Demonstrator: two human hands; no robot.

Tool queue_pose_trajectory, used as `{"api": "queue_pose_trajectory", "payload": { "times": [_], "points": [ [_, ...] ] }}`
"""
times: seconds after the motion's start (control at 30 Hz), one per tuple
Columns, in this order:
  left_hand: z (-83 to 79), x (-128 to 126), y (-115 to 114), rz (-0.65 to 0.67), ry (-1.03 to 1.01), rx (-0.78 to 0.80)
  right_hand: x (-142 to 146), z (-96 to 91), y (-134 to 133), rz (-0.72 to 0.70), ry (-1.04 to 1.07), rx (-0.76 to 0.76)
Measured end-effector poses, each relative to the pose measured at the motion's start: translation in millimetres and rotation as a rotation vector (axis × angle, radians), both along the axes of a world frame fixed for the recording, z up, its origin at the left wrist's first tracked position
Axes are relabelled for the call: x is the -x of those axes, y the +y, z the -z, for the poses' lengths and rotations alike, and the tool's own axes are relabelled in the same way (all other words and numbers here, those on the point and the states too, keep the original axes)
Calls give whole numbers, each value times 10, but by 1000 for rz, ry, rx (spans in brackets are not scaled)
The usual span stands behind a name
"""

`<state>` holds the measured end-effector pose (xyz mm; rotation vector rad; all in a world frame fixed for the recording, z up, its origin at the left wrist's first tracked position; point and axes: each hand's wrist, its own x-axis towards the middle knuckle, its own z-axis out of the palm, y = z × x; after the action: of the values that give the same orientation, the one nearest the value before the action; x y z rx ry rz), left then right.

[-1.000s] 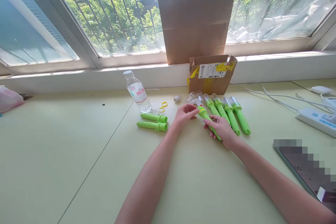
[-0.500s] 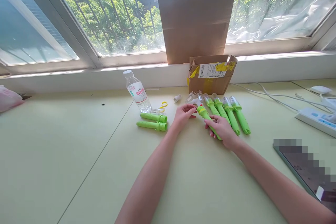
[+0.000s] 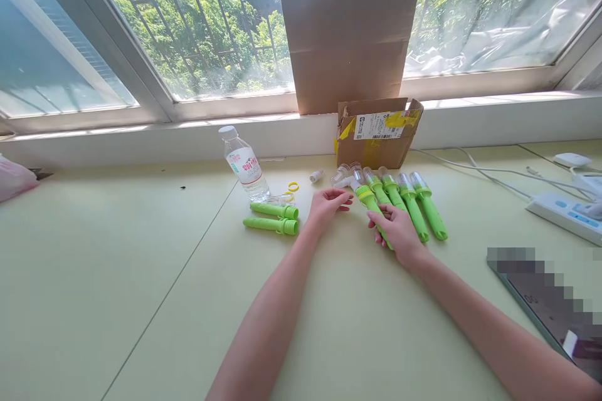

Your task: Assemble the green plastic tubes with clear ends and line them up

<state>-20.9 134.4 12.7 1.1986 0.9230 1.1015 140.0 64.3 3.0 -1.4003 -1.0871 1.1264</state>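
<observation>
My right hand (image 3: 397, 229) grips a green threaded plastic handle (image 3: 371, 200) with a yellow ring at its neck, its threaded end tilted away from me. To its left, my left hand (image 3: 329, 205) is closed, thumb and fingertips pinched together; whatever they may hold is too small to tell. Behind my hands lie clear caps (image 3: 339, 174) and a white piece (image 3: 347, 182). Several capped green handles (image 3: 430, 213) lie beside my right hand. Left of my left hand lie two uncapped green handles (image 3: 270, 225), with yellow rings (image 3: 293, 187) just behind them.
A water bottle (image 3: 244, 166) stands behind the uncapped handles. One small clear-and-white part (image 3: 316, 175) lies farther back. By the window sill is a cardboard box (image 3: 376, 138). To the right are a power strip (image 3: 564, 216), cables and a phone (image 3: 531, 301).
My left hand's fingertips have parted from the threaded end of the green handle. The handle has tipped slightly to the right in my right hand, and the red spot at its top no longer shows.
</observation>
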Motion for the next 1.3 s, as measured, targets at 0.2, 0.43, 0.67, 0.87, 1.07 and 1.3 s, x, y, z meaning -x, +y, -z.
{"api": "queue_pose_trajectory", "payload": {
  "times": [0.2,0.43,0.67,0.87,1.07,1.3],
  "points": [
    [26,8,22,22,-3,-5,7,-12,-6,12,9,-10],
    [-1,28,21,20,-46,19,14,-30,-14,24,24,-16],
    [-6,33,13,20,-63,27,15,-23,-7,24,26,-12],
    [-6,22,3,17,-56,22,12,-2,3,28,16,-9],
    [-9,23,4,36,-55,21,8,-4,7,26,12,-4],
    [-15,34,13,11,-119,62,14,-5,2,28,24,-3]
  ]
}}
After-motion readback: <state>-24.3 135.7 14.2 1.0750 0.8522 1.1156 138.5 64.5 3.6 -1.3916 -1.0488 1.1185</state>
